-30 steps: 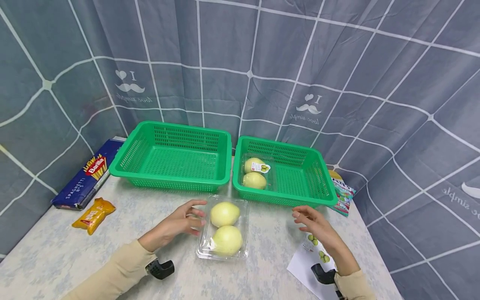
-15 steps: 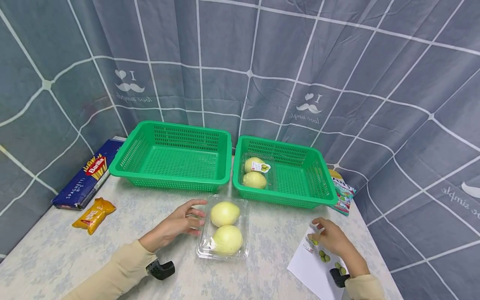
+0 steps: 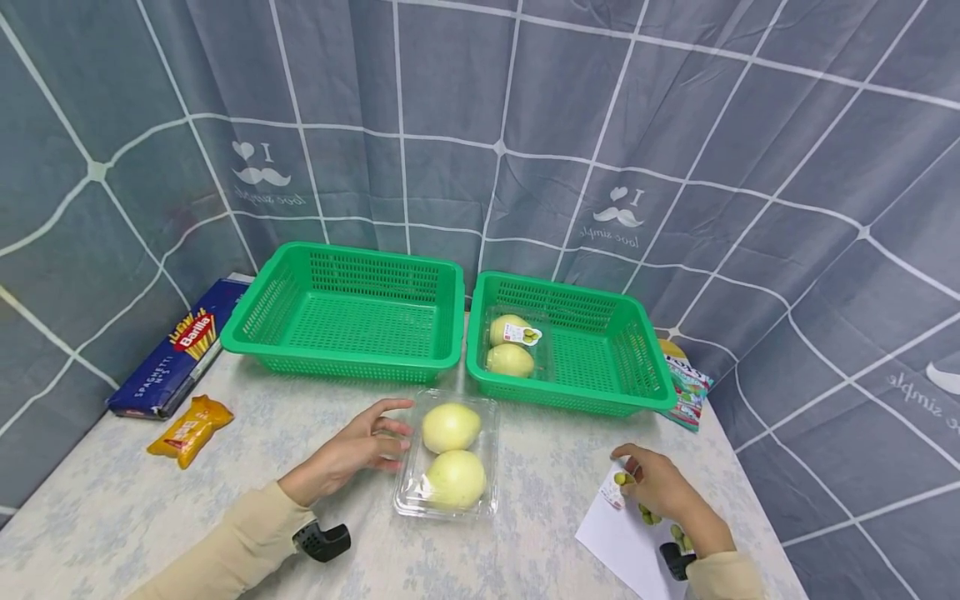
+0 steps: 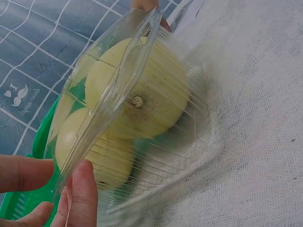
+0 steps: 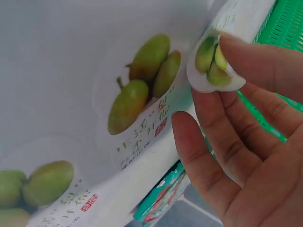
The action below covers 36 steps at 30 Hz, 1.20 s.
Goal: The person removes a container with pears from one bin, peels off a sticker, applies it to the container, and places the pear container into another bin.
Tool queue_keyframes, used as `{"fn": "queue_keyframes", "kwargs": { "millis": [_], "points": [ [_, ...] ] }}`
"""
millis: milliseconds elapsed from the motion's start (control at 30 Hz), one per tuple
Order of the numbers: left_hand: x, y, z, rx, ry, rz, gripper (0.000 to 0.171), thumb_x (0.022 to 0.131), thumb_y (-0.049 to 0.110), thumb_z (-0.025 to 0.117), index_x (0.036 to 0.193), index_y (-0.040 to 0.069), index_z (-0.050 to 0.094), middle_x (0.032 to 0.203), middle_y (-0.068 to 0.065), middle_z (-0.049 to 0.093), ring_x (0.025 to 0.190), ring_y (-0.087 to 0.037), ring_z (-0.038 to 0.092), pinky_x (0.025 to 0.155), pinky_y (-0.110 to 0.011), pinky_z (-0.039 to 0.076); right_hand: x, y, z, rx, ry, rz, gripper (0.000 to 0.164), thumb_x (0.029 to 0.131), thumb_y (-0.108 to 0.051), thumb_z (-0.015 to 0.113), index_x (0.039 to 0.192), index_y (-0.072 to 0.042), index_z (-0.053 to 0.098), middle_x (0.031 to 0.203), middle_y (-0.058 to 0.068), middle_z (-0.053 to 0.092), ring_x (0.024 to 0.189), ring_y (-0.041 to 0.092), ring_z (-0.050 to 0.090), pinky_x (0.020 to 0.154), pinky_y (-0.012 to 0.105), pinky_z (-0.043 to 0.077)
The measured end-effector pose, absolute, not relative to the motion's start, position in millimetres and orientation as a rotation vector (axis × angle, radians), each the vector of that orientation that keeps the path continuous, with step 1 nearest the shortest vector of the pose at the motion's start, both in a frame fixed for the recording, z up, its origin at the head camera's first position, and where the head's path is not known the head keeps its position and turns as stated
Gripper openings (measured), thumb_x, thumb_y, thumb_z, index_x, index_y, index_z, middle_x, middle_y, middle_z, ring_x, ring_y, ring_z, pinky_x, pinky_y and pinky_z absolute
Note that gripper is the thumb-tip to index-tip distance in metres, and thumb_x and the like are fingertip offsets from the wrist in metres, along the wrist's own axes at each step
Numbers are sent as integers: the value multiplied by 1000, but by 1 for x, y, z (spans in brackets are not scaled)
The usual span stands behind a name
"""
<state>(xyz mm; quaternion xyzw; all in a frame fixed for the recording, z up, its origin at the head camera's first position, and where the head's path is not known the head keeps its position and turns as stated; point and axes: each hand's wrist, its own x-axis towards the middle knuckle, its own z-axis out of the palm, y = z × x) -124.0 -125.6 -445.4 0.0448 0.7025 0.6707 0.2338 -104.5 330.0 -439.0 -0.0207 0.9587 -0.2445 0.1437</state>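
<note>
A clear plastic clamshell box (image 3: 485, 467) holding two pale yellow round fruits (image 3: 450, 428) lies on the table before me. My left hand (image 3: 352, 446) is at its left edge; in the left wrist view the fingers (image 4: 83, 189) touch the box's rim, loosely spread. To the right, my right hand (image 3: 660, 483) is over a white sheet of stickers (image 3: 618, 542). In the right wrist view, thumb and fingers pinch a sticker (image 5: 213, 66) printed with green fruit, at the sheet's edge. Other printed stickers (image 5: 147, 80) lie flat on the sheet.
Two green baskets stand behind: a left basket (image 3: 360, 325), and a right basket (image 3: 592, 358) with a labelled box of two fruits (image 3: 512, 346). At left lie a spaghetti box (image 3: 176, 354) and an orange snack packet (image 3: 191, 431). A colourful bag (image 3: 686, 387) lies at right.
My right hand has moved right and down from beside the right basket to the sticker sheet, and its fingers now pinch a sticker. The left hand and the box have stayed put.
</note>
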Motion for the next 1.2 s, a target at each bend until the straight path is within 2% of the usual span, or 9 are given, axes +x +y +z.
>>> {"fn": "queue_keyframes", "kwargs": {
  "millis": [133,433,633,800,933,1067,1200],
  "points": [
    [-122,-126,-446,124,1905,1856,72,93,5,65,155,4,28,133,-26,50,104,-20,62,88,-38,60,-104,331,-439,-86,2753,-709,42,85,4,72,124,-8,64,92,5,60,80,16,53,67,30,46],
    [-119,-126,-446,118,1878,1864,73,92,3,64,155,3,27,129,-24,50,102,-19,62,89,-38,61,-103,327,-425,-242,2757,-766,38,87,5,68,123,-5,63,88,3,58,74,11,48,61,24,41],
    [-117,-124,-445,102,1894,1865,74,91,3,65,154,3,28,129,-25,50,101,-19,62,89,-38,61,-107,316,-413,-547,2751,-860,31,90,3,66,121,-2,64,85,-1,58,75,-1,51,63,21,46],
    [-117,-122,-440,104,1991,1844,73,90,3,65,154,4,31,132,-26,49,106,-22,61,89,-36,59,-109,294,-398,-667,2714,-1021,30,93,-6,69,123,-4,64,90,2,62,80,0,56,69,23,52],
    [-115,-119,-432,116,2174,1799,71,89,4,66,153,6,35,135,-24,49,114,-28,57,86,-31,53,-109,270,-390,-748,2659,-1148,31,92,-8,71,123,-5,65,93,6,64,82,2,58,71,23,54],
    [-109,-110,-425,216,2328,1762,67,89,4,67,150,6,40,132,-23,54,121,-35,55,94,-39,52,-112,244,-388,-785,2569,-1222,31,92,-9,72,122,-4,65,94,10,65,80,3,60,67,22,53],
    [-102,-99,-422,426,2444,1744,62,88,3,71,145,5,47,124,-19,61,120,-37,58,103,-51,50,-116,220,-390,-732,2512,-1279,30,92,-11,72,121,-5,66,95,12,65,75,4,61,62,22,52]
  ]
}}
